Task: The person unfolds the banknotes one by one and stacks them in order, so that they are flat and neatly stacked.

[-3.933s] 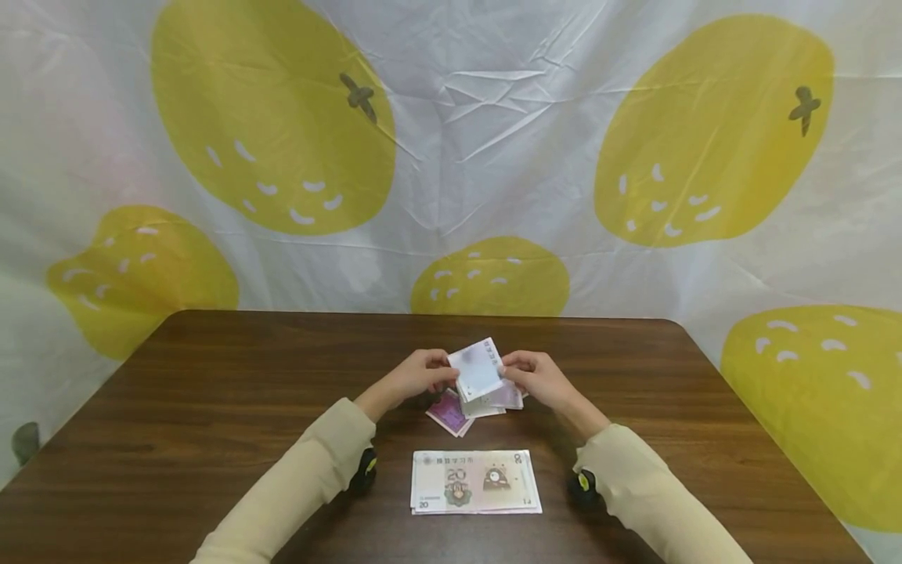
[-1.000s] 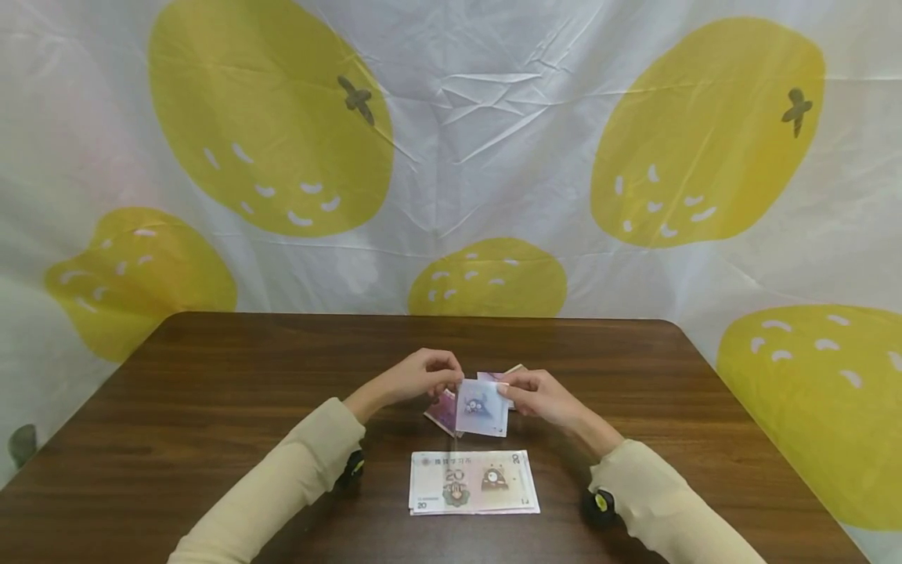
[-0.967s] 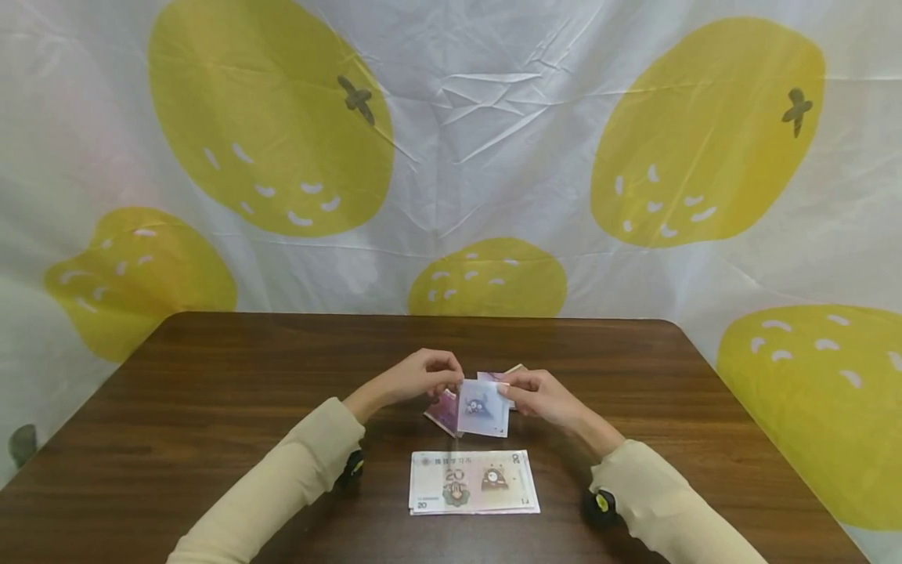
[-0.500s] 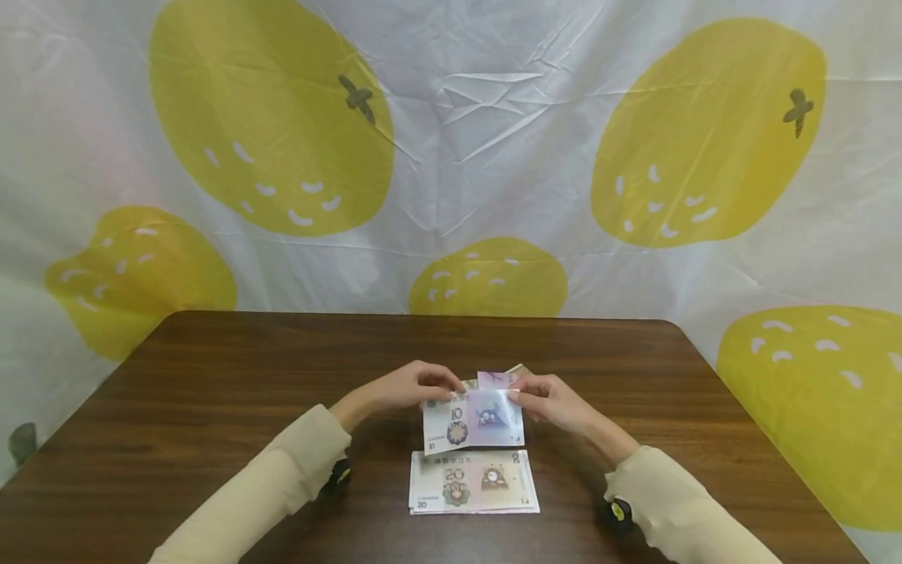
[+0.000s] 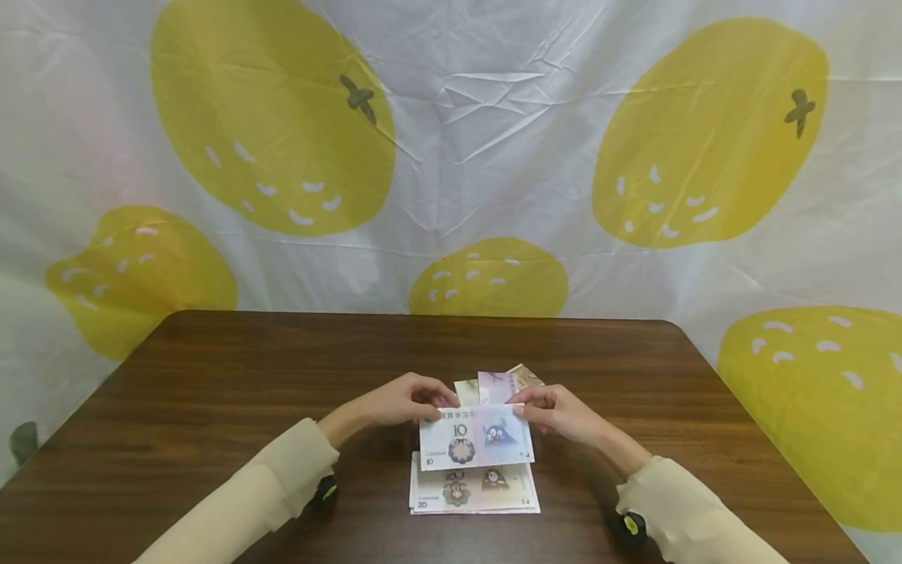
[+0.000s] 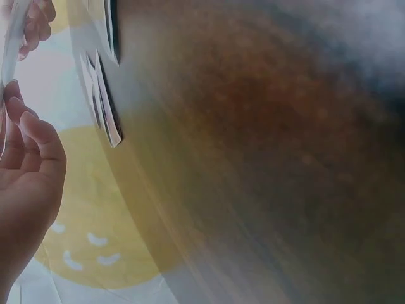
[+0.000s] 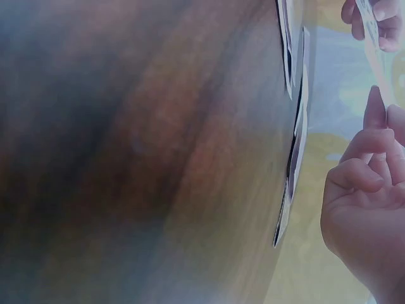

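A play banknote marked 10 (image 5: pixel 477 450) is held flat and opened out in the head view, its print facing the head camera. My left hand (image 5: pixel 405 399) pinches its upper left corner, and my right hand (image 5: pixel 567 415) pinches the upper right. Below the note's lower edge lies a small stack of banknotes with a 20 note (image 5: pixel 507 500) on top, its upper part covered from view. In the left wrist view the note (image 6: pixel 12 38) appears almost edge-on between both hands. The right wrist view also shows the note (image 7: pixel 372 41) edge-on.
Behind the held note lie loose banknotes: a pale purple one (image 5: pixel 496 384), a greenish one (image 5: pixel 465 392) and a brownish one (image 5: pixel 528 377). The brown wooden table (image 5: pixel 268 368) ends at a white curtain (image 5: pixel 479 180) printed with yellow fruit.
The held note, which looked half as wide, has opened out to full width. Both hands have moved apart and brought it nearer, over the upper part of the 20 stack.
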Motion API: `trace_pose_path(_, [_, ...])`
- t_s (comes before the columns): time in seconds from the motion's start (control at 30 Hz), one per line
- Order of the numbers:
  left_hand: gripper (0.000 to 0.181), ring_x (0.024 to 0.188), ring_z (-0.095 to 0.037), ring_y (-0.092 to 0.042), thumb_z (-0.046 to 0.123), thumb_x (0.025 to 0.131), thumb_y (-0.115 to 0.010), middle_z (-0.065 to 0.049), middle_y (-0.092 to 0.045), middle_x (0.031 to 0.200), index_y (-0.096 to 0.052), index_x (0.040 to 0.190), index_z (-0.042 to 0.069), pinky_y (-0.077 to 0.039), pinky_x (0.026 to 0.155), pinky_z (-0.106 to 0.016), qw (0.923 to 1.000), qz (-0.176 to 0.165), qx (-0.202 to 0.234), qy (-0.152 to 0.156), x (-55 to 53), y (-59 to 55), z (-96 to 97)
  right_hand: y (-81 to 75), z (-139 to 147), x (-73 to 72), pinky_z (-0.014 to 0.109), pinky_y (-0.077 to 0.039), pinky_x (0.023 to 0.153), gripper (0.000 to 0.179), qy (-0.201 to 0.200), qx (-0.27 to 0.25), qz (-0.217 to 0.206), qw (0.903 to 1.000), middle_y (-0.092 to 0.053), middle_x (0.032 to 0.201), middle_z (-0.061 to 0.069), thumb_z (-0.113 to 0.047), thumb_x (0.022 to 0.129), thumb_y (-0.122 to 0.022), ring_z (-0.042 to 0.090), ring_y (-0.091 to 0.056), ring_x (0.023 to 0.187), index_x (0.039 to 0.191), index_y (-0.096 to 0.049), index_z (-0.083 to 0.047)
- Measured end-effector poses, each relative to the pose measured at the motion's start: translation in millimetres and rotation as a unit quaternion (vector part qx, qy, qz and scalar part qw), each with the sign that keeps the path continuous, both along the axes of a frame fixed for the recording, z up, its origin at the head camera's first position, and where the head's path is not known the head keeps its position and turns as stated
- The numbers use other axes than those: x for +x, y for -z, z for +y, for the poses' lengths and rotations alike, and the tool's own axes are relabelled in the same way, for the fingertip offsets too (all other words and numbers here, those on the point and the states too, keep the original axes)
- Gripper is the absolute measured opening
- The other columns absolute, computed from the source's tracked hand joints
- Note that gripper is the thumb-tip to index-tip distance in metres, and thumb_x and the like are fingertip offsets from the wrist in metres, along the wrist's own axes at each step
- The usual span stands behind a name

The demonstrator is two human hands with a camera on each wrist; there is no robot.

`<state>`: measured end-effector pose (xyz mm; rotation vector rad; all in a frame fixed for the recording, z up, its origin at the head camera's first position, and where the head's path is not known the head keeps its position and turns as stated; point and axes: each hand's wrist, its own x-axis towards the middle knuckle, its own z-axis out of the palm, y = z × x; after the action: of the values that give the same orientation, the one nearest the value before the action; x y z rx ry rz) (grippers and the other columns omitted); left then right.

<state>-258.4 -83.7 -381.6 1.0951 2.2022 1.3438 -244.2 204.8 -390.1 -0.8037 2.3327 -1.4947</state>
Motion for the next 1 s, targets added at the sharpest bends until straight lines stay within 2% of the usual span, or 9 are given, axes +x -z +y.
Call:
trace_pose_path(0.17, [0.022,0.071,-0.011,-0.048,0.000,0.080,-0.056,-0.004,-0.055,0.083,-0.061,0.102,0.002,-0.041,0.050,-0.029,0.9999,-0.005,-0.007,0.011,4.2,3.1,-1.9,3.5,-1.1,3.0,0.020,-0.027,0.040,0.021,-0.014,0.003,-0.010,0.9998,-0.042,0.054,-0.001,-0.007,0.086,-0.056,0.007,-0.036,0.046,0.103,-0.060,0.004])
trace_pose_path(0.5, [0.023,0.057,-0.007,-0.044,-0.002,0.079,-0.058,0.002,-0.051,0.072,-0.059,0.101,0.003,-0.038,0.049,-0.022,0.9971,-0.033,-0.055,0.041,9.7,10.5,-2.2,11.0,-4.0,8.2,0.018,-0.028,0.040,0.022,-0.068,-0.011,-0.054,0.9961,-0.045,0.056,-0.003,-0.005,0.085,-0.055,0.003,-0.035,0.044,0.102,-0.058,0.008])
trace_pose_path(0.77, [0.024,0.053,-0.005,-0.042,-0.006,0.076,-0.057,0.001,-0.051,0.069,-0.058,0.100,0.001,-0.035,0.047,-0.018,0.9950,-0.021,-0.065,0.072,12.9,15.0,-0.9,14.7,-3.2,7.3,0.017,-0.032,0.044,0.021,-0.094,0.003,-0.051,0.9943,-0.053,0.064,0.002,-0.002,0.082,-0.056,0.004,-0.040,0.049,0.100,-0.058,0.009])
trace_pose_path(1.0, [0.030,0.060,-0.006,-0.045,-0.009,0.074,-0.056,0.000,-0.052,0.071,-0.059,0.102,0.000,-0.038,0.052,-0.018,0.9921,-0.006,-0.092,0.085,14.4,14.3,-1.6,16.4,-2.2,7.8,0.016,-0.033,0.046,0.025,-0.115,0.015,-0.053,0.9919,-0.058,0.073,0.009,0.001,0.078,-0.059,0.004,-0.043,0.054,0.102,-0.057,0.010])
